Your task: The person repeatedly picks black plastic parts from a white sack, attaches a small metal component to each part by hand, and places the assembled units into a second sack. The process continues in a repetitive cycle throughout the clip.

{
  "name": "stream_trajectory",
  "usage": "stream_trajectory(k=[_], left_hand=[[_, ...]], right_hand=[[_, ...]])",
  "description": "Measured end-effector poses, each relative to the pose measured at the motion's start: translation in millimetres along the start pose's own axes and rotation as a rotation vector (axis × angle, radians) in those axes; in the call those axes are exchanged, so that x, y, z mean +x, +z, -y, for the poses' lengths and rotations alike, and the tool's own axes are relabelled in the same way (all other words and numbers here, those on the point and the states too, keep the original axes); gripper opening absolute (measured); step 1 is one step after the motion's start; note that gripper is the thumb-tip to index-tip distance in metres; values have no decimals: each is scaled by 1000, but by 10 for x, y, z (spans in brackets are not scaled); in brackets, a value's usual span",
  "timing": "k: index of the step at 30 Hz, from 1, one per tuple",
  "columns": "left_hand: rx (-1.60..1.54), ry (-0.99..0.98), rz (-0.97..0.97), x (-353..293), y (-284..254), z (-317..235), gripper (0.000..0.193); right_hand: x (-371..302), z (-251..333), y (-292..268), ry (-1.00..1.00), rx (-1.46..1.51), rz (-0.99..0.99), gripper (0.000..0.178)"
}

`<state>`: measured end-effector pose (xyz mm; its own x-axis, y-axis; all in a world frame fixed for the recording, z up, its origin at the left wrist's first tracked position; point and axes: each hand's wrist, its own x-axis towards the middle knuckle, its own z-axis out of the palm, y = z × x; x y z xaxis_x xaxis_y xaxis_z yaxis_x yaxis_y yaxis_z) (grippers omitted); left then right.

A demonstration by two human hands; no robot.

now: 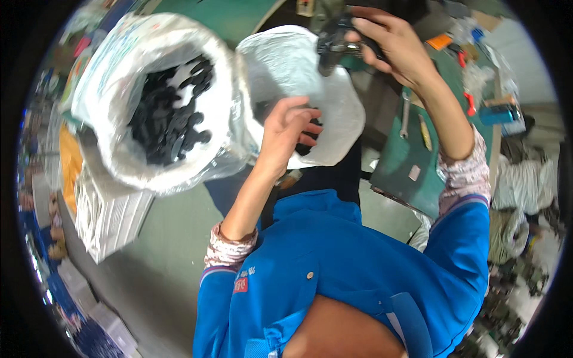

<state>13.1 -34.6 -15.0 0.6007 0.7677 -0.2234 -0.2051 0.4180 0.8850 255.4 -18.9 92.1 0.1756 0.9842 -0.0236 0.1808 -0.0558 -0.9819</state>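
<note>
My left hand (pixel 287 132) reaches into a small clear plastic bag (pixel 280 65) and its fingers curl around dark pieces inside it. My right hand (pixel 391 45) is raised above and to the right, gripping a black metal part (pixel 332 46) over the bag's upper edge. To the left stands a large clear plastic bag (pixel 119 71), open at the top and filled with several black plastic parts (pixel 173 116).
A green workbench (pixel 406 149) on the right carries a wrench (pixel 406 116), red-handled tools (pixel 470 104) and an orange item (pixel 440 42). A white slatted crate (pixel 107 212) sits under the large bag. Grey floor lies below left. Cluttered boxes line the left rim.
</note>
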Motion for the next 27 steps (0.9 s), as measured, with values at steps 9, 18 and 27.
stream_trajectory(k=[9, 18, 27], left_hand=[[1212, 185, -411, -163, -1330, -395, 61], [1841, -112, -218, 8, -2285, -564, 125], [1925, -608, -112, 453, -2015, -823, 113]], right_hand=[[-358, -51, 32, 47, 133, -31, 37], [-326, 43, -1, -23, -30, 18, 32], [-738, -594, 609, -228, -554, 76, 36]])
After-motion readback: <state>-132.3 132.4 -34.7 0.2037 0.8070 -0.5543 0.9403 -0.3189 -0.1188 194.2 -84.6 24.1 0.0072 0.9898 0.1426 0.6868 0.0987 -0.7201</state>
